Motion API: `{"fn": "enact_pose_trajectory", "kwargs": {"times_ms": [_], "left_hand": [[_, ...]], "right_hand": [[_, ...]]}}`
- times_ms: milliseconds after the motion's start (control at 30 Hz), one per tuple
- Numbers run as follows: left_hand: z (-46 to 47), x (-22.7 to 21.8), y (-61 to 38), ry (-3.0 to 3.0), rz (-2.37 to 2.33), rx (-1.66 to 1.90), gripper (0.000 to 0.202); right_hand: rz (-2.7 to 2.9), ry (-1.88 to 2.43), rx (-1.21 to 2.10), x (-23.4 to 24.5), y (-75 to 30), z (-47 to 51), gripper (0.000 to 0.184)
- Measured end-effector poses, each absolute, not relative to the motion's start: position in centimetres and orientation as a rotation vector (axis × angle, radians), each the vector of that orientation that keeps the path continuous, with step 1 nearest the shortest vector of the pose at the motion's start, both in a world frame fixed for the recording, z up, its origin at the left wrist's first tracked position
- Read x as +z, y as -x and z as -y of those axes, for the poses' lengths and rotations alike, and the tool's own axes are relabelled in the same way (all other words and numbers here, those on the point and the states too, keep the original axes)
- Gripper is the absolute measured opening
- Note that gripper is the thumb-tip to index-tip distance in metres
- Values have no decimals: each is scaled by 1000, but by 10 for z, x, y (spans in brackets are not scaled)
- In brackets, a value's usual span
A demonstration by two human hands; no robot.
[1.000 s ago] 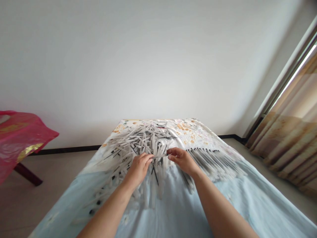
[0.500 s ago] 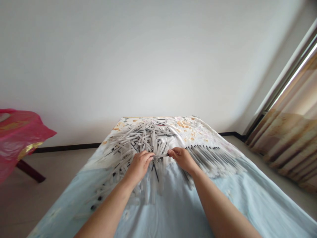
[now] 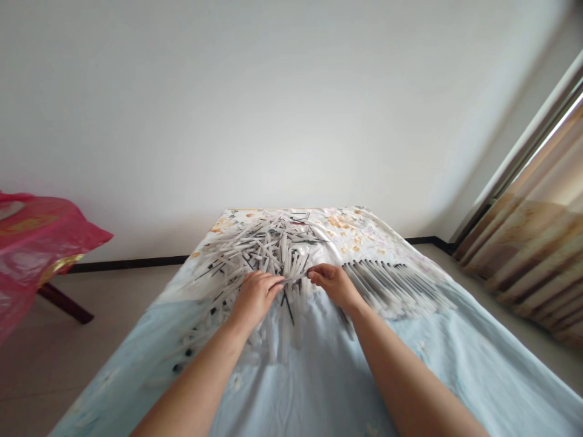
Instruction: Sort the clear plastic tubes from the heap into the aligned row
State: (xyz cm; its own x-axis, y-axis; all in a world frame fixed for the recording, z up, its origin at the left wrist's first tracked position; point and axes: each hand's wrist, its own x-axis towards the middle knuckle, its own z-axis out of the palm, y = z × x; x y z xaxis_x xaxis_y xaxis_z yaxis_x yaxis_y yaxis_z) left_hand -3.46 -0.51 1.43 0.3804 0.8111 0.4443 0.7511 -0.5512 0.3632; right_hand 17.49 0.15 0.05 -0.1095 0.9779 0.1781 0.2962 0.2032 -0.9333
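Observation:
Between my hands lies a slim translucent pen-like tube [image 3: 295, 278], held nearly level above the pile. My left hand [image 3: 257, 297] pinches its left end, and my right hand [image 3: 332, 283] pinches its right end, which looks dark. Underneath and to the left spreads a loose pile of whitish tubes and thin black sticks [image 3: 266, 243], pointing in many directions. Just right of my right hand, similar tubes with black ends [image 3: 392, 288] lie side by side in a slanted row. Part of the pile is hidden behind my left forearm.
A floral and light blue cloth [image 3: 328, 376] covers the table, whose far edge meets the white wall [image 3: 291, 109]. To the left, a red plastic bag [image 3: 50, 243] hangs over a piece of furniture with a dark leg [image 3: 66, 302]. A beige curtain [image 3: 532, 243] hangs at the right.
The view has shifted slightly. Both hands still hold the tube, which now tilts up a little toward its right end. Pile and row look the same.

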Motion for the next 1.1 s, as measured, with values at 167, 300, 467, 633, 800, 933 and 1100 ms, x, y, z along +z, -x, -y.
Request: {"fn": "enact_pose_trajectory", "kwargs": {"times_ms": [167, 300, 467, 633, 800, 933, 1100], "left_hand": [[1, 16, 42, -2345, -1566, 979, 29], [-1, 21, 49, -2222, -1648, 1009, 34], [0, 21, 47, -2136, -1597, 977, 36], [-1, 14, 43, -2074, -1502, 993, 32], [-3, 10, 39, -1818, -1368, 1059, 29], [-3, 11, 31, -1496, -1217, 1113, 27], [1, 12, 22, -1105, -1113, 1132, 30]], "right_hand": [[1680, 1289, 886, -3, -163, 5, 29], [1922, 1334, 697, -4, -154, 13, 24], [2151, 1500, 370, -4, -139, 19, 25], [2219, 1663, 170, -5, -127, 19, 34], [2250, 1618, 186, -8, -126, 18, 23], [2229, 1664, 245, -9, -126, 20, 21], [2212, 1734, 221, -9, -120, 20, 25]]}}
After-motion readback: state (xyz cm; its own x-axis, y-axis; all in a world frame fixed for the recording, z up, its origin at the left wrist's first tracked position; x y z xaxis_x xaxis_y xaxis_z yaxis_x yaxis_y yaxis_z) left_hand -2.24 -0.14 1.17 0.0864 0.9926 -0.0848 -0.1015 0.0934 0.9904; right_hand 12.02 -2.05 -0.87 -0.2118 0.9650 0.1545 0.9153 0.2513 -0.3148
